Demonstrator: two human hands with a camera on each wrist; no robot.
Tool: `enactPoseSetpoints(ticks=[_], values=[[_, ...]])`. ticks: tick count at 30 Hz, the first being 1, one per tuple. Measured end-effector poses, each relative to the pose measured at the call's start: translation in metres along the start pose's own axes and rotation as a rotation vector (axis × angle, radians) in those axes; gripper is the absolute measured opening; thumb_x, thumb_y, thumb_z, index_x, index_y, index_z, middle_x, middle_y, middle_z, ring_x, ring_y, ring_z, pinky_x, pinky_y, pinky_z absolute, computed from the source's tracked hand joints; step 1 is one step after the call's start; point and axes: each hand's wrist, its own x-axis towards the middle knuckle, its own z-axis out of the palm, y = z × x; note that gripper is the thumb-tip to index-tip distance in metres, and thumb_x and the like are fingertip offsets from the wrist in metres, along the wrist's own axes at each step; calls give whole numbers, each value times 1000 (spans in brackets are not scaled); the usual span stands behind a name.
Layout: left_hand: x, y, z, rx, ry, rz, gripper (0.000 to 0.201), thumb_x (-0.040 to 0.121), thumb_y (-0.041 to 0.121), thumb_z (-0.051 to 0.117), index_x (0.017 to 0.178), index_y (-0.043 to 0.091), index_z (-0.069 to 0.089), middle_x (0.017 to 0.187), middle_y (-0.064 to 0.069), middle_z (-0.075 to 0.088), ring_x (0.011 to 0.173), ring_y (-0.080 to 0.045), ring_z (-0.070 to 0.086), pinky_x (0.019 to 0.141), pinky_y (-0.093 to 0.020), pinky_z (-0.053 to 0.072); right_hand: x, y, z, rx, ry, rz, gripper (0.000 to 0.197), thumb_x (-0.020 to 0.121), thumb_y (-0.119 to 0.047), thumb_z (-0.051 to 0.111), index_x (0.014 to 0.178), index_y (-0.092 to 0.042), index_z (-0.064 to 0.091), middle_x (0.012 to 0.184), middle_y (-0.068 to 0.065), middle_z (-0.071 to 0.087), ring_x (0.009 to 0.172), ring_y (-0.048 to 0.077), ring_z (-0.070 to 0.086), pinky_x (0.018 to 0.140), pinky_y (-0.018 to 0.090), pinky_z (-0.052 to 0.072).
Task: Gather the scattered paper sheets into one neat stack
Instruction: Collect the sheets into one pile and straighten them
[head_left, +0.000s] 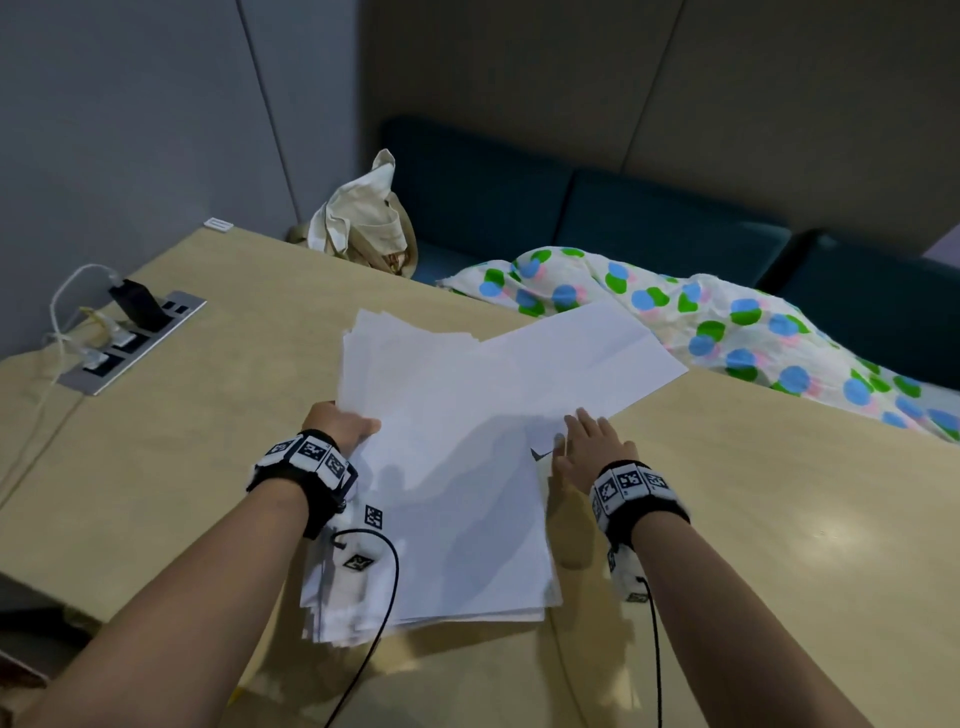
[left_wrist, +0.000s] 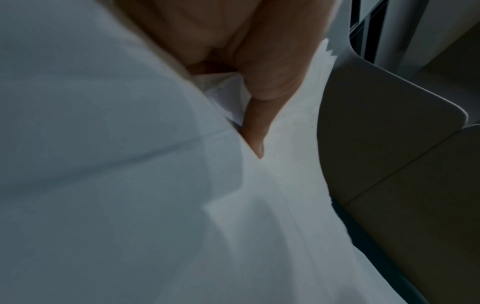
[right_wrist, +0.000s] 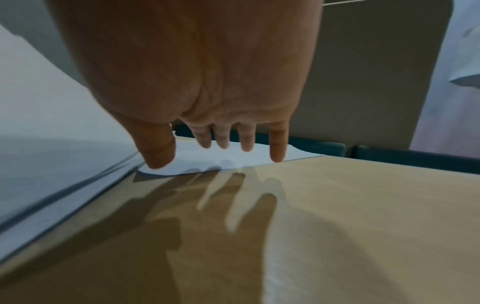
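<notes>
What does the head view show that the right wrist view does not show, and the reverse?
Head view only: the left hand gripping the paper stack, the cloth bag, the dotted fabric and the power sockets.
Right wrist view only: the palm side of the right hand, its straight fingers over a skewed sheet.
Both: the sheets and the table.

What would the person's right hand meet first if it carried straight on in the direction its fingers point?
Most likely the skewed sheet, which lies directly ahead of the right hand. In the right wrist view the fingertips hang just over its near edge; whether they already touch it is unclear.
</notes>
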Motion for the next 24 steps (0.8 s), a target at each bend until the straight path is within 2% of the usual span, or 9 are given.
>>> enactPoseSetpoints(ticks=[3, 5, 7, 10, 14, 17, 19, 22, 24], values=[[11, -3, 0, -48, -36, 8, 48, 80, 9, 72, 121, -10, 56, 118, -20, 64, 100, -33, 62, 89, -35, 48, 14, -11, 2, 29, -6, -55, 53, 100, -33, 21, 151, -29, 6, 160, -11, -5, 149, 18, -1, 116, 50, 15], [16, -3, -3, -80, -61, 18, 45, 81, 6, 71, 120, -11, 56, 111, -18, 63, 91, -27, 58, 83, -32, 44, 18, -11, 5, 54, -51, -68, 55, 98, -22, 25, 150, -30, 8, 160, -12, -4, 149, 17, -2, 117, 50, 12], [20, -2, -8, -80, -83, 17, 46, 79, 9, 73, 119, -10, 57, 114, -20, 65, 91, -28, 60, 84, -33, 46, 17, -5, 6, 60, -42, -85, 59, 94, -13, 32, 148, -30, 16, 160, -13, 1, 148, 16, 3, 116, 49, 18], [21, 6, -19, -91, -123, -2, 51, 76, 16, 77, 119, -5, 59, 110, -15, 66, 97, -32, 64, 91, -38, 49, 6, 5, 5, 7, 1, -157, 55, 90, -15, 42, 141, -30, 32, 157, -13, 19, 142, 15, 24, 108, 43, 33], [39, 15, -27, -69, -200, -1, 77, 52, 38, 86, 117, 3, 62, 116, -11, 69, 103, -34, 66, 100, -47, 47, -14, 22, 8, -6, 70, -258, 45, 87, -13, 45, 127, -32, 55, 146, -13, 42, 121, 16, 54, 98, 34, 45], [14, 40, -33, -31, -261, -11, 30, 78, 22, 75, 97, 1, 65, 108, -13, 67, 85, -28, 65, 84, -36, 49, -31, 34, 15, 45, 95, -263, 36, 82, -9, 47, 103, -24, 72, 131, -10, 60, 110, 19, 61, 93, 30, 47], [7, 47, -30, 2, -270, -11, 22, 81, 19, 72, 94, 3, 63, 105, -14, 65, 78, -25, 63, 75, -33, 45, -41, 40, 16, 90, 85, -207, 29, 81, -12, 49, 89, -21, 75, 116, -5, 70, 105, 21, 64, 91, 33, 50], [3, 47, -22, -17, -247, -8, 41, 80, 21, 73, 113, -1, 59, 112, -11, 63, 94, -29, 61, 85, -35, 44, -48, 48, 14, 192, 56, -117, 27, 83, -16, 50, 90, -24, 75, 110, -3, 72, 107, 19, 63, 94, 33, 49], [-1, 44, -15, 28, -213, -37, 57, 76, 26, 75, 120, -4, 55, 124, -12, 62, 107, -33, 61, 98, -40, 45, -46, 49, 12, 243, 141, -54, 26, 86, -19, 52, 102, -22, 72, 117, 1, 68, 111, 22, 57, 92, 32, 48]])
